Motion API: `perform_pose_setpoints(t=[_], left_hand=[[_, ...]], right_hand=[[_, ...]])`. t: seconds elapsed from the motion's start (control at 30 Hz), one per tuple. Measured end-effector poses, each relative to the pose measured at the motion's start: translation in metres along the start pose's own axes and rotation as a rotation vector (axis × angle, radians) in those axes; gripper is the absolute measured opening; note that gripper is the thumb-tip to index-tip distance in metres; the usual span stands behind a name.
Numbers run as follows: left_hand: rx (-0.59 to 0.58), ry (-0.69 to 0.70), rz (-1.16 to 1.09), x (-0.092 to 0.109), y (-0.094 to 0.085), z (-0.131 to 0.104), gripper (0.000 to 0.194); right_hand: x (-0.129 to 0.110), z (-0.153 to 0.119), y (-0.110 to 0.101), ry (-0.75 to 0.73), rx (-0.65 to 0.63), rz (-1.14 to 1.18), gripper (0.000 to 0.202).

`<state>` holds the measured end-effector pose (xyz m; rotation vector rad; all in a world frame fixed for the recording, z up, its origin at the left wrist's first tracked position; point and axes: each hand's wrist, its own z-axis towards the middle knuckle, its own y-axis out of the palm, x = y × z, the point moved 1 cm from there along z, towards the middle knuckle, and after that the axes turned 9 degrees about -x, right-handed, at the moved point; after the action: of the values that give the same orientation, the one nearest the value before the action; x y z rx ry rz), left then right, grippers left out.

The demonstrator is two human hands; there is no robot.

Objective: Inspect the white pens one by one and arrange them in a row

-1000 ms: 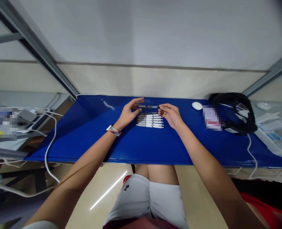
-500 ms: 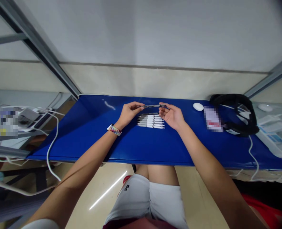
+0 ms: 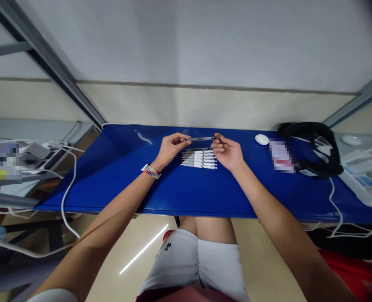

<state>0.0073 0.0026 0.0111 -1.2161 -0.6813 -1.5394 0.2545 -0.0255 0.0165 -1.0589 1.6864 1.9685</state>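
Dark and translucent plastic pen [image 3: 202,139], one, held above a blue table [image 3: 116,180], beyond a row of pens [image 3: 200,160] as seen by the wearer. Long axis: crosswise, left to right, almost level in view, right end marginally higher; roughly parallel to the row. Ends: one toward each hand; which is the writing end is too small to tell.

Left hand [image 3: 172,147]: thumb and forefinger pinching the pen's left end; multicoloured band [image 3: 152,171] at the wrist. Right hand [image 3: 226,151]: thumb and fingertips grasping the pen's right end, other fingers curled beneath, near the right ends of the row.

Row of pens: laid side by side on the table, mostly white barrels to the right, grey grip sections and narrow dark tips pointing left; the farthest one darker.

Right side of table: white rounded object [image 3: 262,139]; just beside it, a pixelated card-like item [image 3: 281,156]; next, a black band-shaped item [image 3: 326,171].
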Motion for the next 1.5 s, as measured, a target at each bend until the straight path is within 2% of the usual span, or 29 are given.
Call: perform_pose_setpoints(t=[0.17,0.3,0.47,0.6,0.67,0.8,1.0,1.13,1.5], left_hand=[[-0.007,-0.005,-0.001,0.0005,0.0003,-0.0004,0.03],[-0.001,-0.009,0.013,0.0011,0.0007,-0.0008,0.03],[-0.019,-0.013,-0.018,0.0034,0.0036,-0.0017,0.03],[-0.018,-0.01,-0.028,0.0047,0.0043,-0.0017,0.028],[-0.008,-0.011,-0.032,0.0042,0.0036,-0.0011,0.029],[-0.005,-0.015,-0.042,0.0016,0.0035,0.0,0.03],[-0.016,-0.031,-0.06,-0.0025,0.0059,0.0005,0.033],[-0.009,-0.031,-0.043,-0.0011,0.0051,0.0009,0.031],[-0.004,-0.028,-0.034,0.0018,0.0048,0.0003,0.032]], right_hand=[[-0.0005,-0.0022,0.003,-0.039,-0.019,-0.073,0.022],[0.0006,-0.0024,0.0062,-0.052,-0.013,-0.031,0.013],[0.0024,-0.0031,0.0074,-0.105,0.012,-0.065,0.012],[0.0031,-0.0037,0.0064,-0.131,0.003,-0.111,0.02],[0.0034,-0.0034,0.0065,-0.134,-0.002,-0.119,0.024],[0.0037,-0.0021,0.0071,-0.127,0.007,-0.071,0.014],[0.0043,-0.0023,0.006,-0.112,0.054,-0.069,0.01],[0.0061,-0.0034,0.0066,-0.137,0.067,-0.044,0.015],[0.0065,-0.003,0.0081,-0.134,0.051,-0.075,0.013]])
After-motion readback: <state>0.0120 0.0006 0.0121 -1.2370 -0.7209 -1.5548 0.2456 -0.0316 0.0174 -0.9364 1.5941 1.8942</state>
